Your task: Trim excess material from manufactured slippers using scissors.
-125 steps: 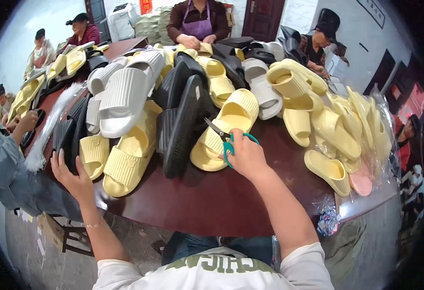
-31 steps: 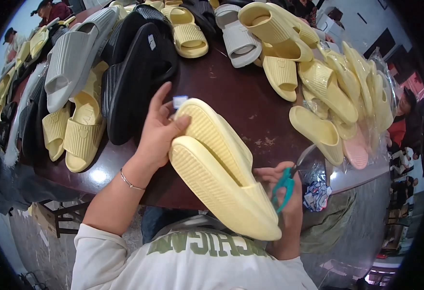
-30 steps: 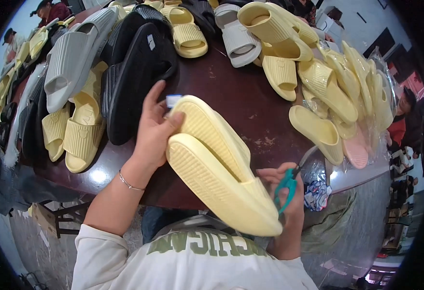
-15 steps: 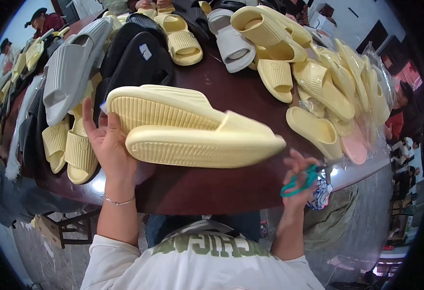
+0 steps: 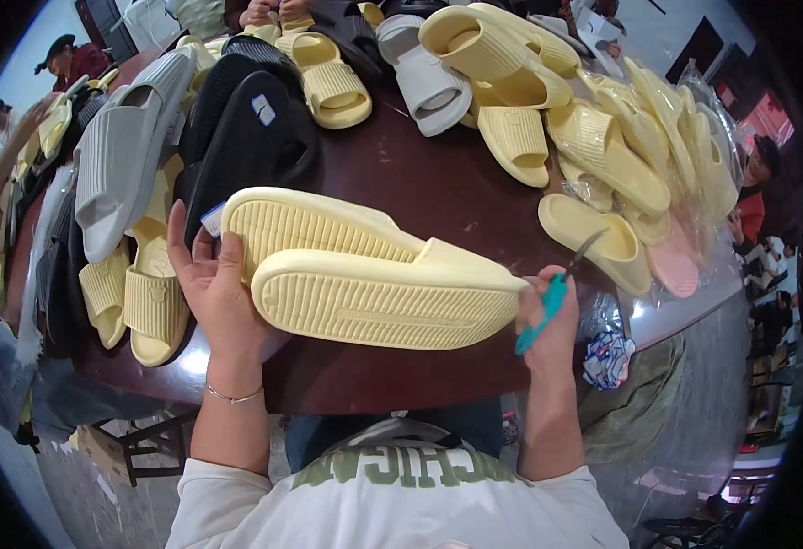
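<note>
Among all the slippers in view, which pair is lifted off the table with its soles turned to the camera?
The pale yellow pair, gripped at one end by the left hand. The right hand with teal scissors touches the other end; the other slippers lie on the table.

Your clearest room is the bare dark table point(image 5: 420, 174) in the middle, just beyond the yellow pair point(image 5: 365, 274) you hold. On the left, black sandals point(image 5: 246, 137) and a grey one point(image 5: 127, 165) crowd close. On the right, a yellow heap point(image 5: 621, 156) blocks the way. At the far edge, more sandals point(image 5: 420, 73) close it off.
</note>
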`<action>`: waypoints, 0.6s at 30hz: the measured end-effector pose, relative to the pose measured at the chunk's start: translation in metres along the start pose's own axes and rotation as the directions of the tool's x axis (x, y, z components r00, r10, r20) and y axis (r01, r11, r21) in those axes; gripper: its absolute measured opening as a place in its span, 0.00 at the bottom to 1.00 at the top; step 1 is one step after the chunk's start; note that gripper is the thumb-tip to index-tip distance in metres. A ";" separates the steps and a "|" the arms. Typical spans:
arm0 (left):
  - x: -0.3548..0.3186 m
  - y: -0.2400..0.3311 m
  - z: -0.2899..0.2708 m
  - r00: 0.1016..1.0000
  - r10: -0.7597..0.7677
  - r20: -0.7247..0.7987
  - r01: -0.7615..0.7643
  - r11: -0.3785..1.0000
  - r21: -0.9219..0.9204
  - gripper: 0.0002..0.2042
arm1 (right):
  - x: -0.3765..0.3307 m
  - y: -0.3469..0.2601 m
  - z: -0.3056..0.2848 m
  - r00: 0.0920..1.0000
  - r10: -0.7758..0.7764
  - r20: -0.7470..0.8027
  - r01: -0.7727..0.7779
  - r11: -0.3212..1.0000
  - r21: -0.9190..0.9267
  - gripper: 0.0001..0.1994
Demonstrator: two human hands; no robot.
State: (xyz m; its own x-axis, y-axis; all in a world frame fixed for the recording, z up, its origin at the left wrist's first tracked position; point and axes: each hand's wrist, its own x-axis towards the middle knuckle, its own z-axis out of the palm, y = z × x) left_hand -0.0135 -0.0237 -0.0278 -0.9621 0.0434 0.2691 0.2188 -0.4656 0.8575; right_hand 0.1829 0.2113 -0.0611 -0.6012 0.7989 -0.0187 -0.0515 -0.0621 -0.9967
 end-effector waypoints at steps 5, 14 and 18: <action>0.009 0.001 -0.003 0.992 0.117 -0.044 -0.110 0.985 0.131 0.30 | 0.004 0.009 -0.024 0.987 -0.010 -0.158 0.024 0.996 0.087 0.11; 0.004 -0.013 0.010 0.777 0.509 0.371 -0.576 0.337 0.745 0.32 | -0.006 0.012 -0.042 0.939 -0.340 0.053 0.338 0.940 0.041 0.15; -0.006 -0.008 0.021 0.750 0.426 0.505 -0.627 0.700 0.341 0.28 | -0.008 0.010 -0.042 0.912 -0.390 0.124 0.392 0.920 0.007 0.17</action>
State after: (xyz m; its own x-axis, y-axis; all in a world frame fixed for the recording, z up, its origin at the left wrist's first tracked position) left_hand -0.0058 -0.0016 -0.0266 -0.5465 0.2807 0.7890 0.8123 -0.0516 0.5810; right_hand 0.2212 0.2295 -0.0743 -0.6273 0.6790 0.3812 -0.2884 0.2521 -0.9237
